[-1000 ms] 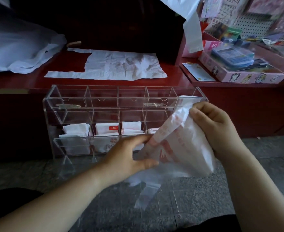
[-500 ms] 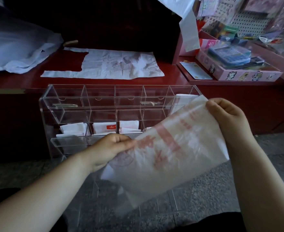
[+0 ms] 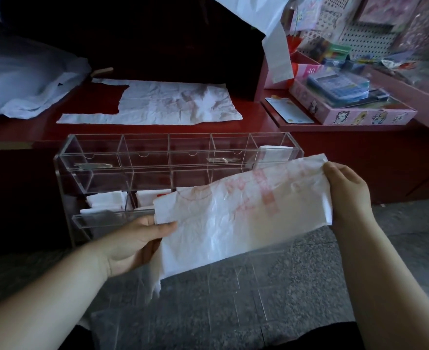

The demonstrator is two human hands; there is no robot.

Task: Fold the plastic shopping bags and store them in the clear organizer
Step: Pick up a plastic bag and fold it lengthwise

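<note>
Held bag: in the head view, the thin white plastic shopping bag with faded red print hangs stretched in the air between both hands, just in front of the organizer. It is probably pulled taut to smooth it for a fold.
Left hand: the left hand pinches the bag's lower left corner, with the thumb on top and the fingers closed against the plastic.
Right hand: the right hand grips the upper right edge, its fingers curled over it.
Organizer: the clear acrylic organizer with rows of compartments stands before the dark red table, its openings facing the person and within easy reach.
Contents: folded white bags fill the lower left compartments. One folded white piece sits in the top right compartment. The lower right cells are hidden behind the held bag.
Waiting: a crumpled white bag laid flat lies on the table, apparently next.
</note>
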